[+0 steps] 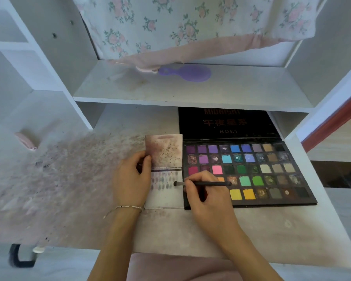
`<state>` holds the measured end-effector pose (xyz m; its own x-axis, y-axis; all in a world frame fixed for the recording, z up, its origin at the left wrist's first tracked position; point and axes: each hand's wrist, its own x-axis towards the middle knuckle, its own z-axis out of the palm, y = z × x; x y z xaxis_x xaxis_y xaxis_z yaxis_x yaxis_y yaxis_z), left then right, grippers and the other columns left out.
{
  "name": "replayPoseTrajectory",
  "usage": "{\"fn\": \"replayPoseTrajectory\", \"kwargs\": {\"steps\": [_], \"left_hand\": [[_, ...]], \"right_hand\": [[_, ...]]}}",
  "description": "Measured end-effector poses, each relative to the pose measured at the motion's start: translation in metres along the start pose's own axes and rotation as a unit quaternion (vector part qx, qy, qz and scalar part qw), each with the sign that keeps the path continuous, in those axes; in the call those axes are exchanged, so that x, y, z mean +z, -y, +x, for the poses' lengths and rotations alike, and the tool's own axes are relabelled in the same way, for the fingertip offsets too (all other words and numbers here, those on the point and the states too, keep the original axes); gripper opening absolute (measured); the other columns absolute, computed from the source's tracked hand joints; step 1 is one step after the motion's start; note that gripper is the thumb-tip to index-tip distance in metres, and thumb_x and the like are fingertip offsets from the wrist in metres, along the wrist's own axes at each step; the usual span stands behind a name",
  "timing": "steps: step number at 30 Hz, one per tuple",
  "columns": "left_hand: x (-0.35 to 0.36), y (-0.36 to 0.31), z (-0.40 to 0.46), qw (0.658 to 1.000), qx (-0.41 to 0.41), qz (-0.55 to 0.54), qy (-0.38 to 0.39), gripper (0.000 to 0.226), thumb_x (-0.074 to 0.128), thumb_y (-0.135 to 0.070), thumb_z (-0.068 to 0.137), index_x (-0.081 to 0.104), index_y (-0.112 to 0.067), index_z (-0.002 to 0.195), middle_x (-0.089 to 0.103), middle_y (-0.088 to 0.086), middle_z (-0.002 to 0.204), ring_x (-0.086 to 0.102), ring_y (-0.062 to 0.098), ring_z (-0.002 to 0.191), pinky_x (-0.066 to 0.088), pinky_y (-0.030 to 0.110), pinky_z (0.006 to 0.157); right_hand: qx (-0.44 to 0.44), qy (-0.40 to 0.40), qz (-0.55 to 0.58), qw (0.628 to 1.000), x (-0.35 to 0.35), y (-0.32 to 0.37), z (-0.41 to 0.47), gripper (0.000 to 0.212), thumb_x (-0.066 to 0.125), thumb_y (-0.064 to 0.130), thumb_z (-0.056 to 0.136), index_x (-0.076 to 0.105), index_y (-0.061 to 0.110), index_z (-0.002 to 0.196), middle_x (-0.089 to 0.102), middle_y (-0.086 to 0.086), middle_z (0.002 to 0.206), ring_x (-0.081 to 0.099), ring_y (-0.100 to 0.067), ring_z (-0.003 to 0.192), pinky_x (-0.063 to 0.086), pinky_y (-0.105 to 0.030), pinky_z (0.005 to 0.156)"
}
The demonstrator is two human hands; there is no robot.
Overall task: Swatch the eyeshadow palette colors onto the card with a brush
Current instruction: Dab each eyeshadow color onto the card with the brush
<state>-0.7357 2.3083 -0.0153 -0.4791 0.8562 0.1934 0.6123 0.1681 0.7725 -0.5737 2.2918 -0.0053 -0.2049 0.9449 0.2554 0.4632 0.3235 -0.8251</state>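
Observation:
A large black eyeshadow palette (249, 173) lies open on the desk, with several rows of coloured pans and its lid propped up behind. To its left lies a white card (166, 196), a folded piece with a stained upper flap (164, 151); small purple-grey swatches sit in rows on its lower half. My left hand (131, 180) grips the card's left edge at the fold. My right hand (206, 192) holds a thin black brush (203, 183) level, its tip resting at the right end of the swatch rows.
The white desk top (69, 179) is smeared with pink-purple powder. A shelf (190, 88) above carries a purple hairbrush (187, 72) and hanging floral cloth (190, 27). White cubby shelves stand at left; a pink object (25, 140) lies on the desk's left.

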Motion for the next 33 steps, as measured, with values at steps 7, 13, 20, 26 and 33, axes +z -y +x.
{"fn": "replayPoseTrajectory", "kwargs": {"steps": [7, 13, 20, 26, 33], "left_hand": [[0.0005, 0.0009, 0.0002, 1.0, -0.005, -0.001, 0.009, 0.018, 0.051, -0.021, 0.088, 0.066, -0.018, 0.099, 0.066, 0.0, 0.083, 0.058, 0.022, 0.082, 0.047, 0.038, 0.072], [0.0012, 0.002, 0.0001, 1.0, -0.011, -0.002, 0.007, 0.02, 0.051, -0.023, 0.088, 0.065, -0.019, 0.1, 0.066, 0.0, 0.086, 0.058, 0.022, 0.083, 0.048, 0.039, 0.073], [0.0014, 0.0027, -0.0004, 1.0, -0.012, 0.001, 0.006, 0.02, 0.05, -0.025, 0.089, 0.065, -0.021, 0.101, 0.066, -0.002, 0.085, 0.058, 0.021, 0.082, 0.048, 0.038, 0.073], [0.0015, 0.002, -0.0003, 1.0, -0.015, -0.003, 0.006, 0.02, 0.05, -0.024, 0.089, 0.065, -0.02, 0.1, 0.066, -0.001, 0.085, 0.058, 0.021, 0.083, 0.048, 0.041, 0.075], [0.0006, -0.0004, -0.0012, 1.0, -0.009, 0.002, -0.001, 0.019, 0.051, -0.022, 0.088, 0.066, -0.019, 0.099, 0.064, -0.004, 0.081, 0.058, 0.02, 0.08, 0.046, 0.034, 0.071]], "right_hand": [[-0.002, 0.015, -0.026, 1.0, 0.0, -0.0002, 0.0007, 0.009, 0.05, 0.029, 0.084, 0.056, 0.023, 0.082, 0.052, 0.018, 0.076, 0.052, -0.004, 0.078, 0.044, -0.024, 0.064], [0.002, 0.03, -0.037, 0.999, -0.0003, 0.0003, 0.0006, 0.013, 0.047, 0.031, 0.082, 0.056, 0.021, 0.081, 0.05, 0.017, 0.076, 0.05, -0.003, 0.078, 0.043, -0.021, 0.063], [0.0, 0.033, -0.045, 0.998, -0.0004, 0.0009, 0.0009, 0.015, 0.046, 0.03, 0.083, 0.056, 0.02, 0.084, 0.048, 0.018, 0.077, 0.049, -0.003, 0.079, 0.042, -0.019, 0.065], [0.003, 0.032, -0.046, 0.998, 0.0, 0.0005, 0.001, 0.015, 0.046, 0.03, 0.083, 0.057, 0.02, 0.085, 0.046, 0.02, 0.078, 0.049, -0.002, 0.08, 0.04, -0.016, 0.064], [0.003, 0.031, -0.044, 0.999, 0.0007, -0.0006, 0.0004, 0.014, 0.046, 0.031, 0.083, 0.056, 0.02, 0.084, 0.051, 0.012, 0.078, 0.05, -0.004, 0.079, 0.042, -0.019, 0.064]]}}
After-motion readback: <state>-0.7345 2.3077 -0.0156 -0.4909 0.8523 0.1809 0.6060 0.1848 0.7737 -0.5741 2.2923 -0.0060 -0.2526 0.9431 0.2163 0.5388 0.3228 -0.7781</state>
